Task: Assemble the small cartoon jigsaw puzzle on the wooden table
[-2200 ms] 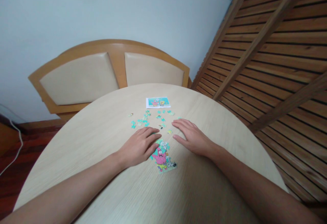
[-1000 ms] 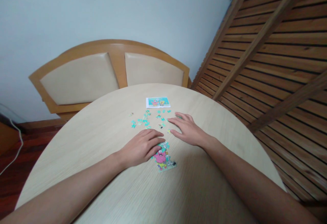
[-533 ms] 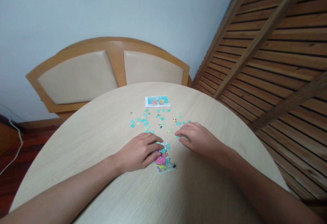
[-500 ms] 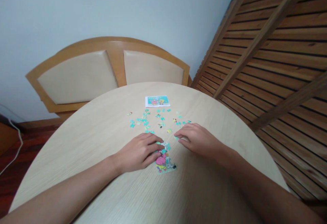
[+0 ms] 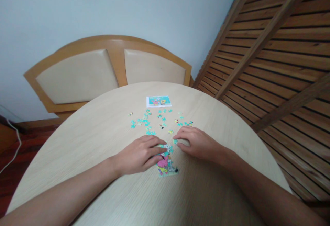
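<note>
A partly joined jigsaw puzzle (image 5: 163, 164) lies on the table, showing a pink cartoon figure and the pale legs of another. My left hand (image 5: 141, 154) rests over its left and upper part, fingers stretched out and hiding some of it. Just off the puzzle's upper right edge, a small teal jigsaw piece (image 5: 175, 141) sits between the thumb and forefinger of my right hand (image 5: 197, 143). Beyond both hands, loose jigsaw pieces (image 5: 145, 120) are scattered, mostly teal. One yellow piece (image 5: 170, 132) lies close to my right fingertips.
A picture card (image 5: 160, 101) with two cartoon figures lies at the far side of the round wooden table (image 5: 103, 123). Behind the table stands a padded bench back (image 5: 118, 61) against the wall. A slatted wooden screen (image 5: 278, 68) rises on the right.
My right hand has shifted slightly left and toward the joined puzzle, the teal piece moving along with it. My left hand stays on the puzzle, nearly still.
</note>
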Action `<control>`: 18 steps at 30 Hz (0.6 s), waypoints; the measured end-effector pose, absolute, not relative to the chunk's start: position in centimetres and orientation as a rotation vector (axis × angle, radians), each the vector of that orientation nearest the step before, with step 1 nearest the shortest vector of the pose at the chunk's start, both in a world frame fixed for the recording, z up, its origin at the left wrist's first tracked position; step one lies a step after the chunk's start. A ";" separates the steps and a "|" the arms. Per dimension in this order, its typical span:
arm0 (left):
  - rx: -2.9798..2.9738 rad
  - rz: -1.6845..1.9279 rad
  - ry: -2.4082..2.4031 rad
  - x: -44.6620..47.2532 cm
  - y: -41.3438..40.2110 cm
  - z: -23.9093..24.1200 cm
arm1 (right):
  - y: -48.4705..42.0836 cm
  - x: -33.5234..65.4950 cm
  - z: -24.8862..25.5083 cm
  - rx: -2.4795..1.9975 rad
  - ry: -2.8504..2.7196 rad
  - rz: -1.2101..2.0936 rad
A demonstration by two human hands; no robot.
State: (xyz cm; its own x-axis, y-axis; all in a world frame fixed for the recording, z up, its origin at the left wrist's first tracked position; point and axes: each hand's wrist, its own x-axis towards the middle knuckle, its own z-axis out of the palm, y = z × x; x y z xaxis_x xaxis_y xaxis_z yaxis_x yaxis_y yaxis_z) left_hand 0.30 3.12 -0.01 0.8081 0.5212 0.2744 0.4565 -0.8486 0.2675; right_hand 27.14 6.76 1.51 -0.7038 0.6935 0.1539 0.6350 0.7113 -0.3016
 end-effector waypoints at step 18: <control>2.795 0.505 0.751 0.4 3.1 0.1 | 6.4 27.1 1.9 -1.109 -2.630 0.451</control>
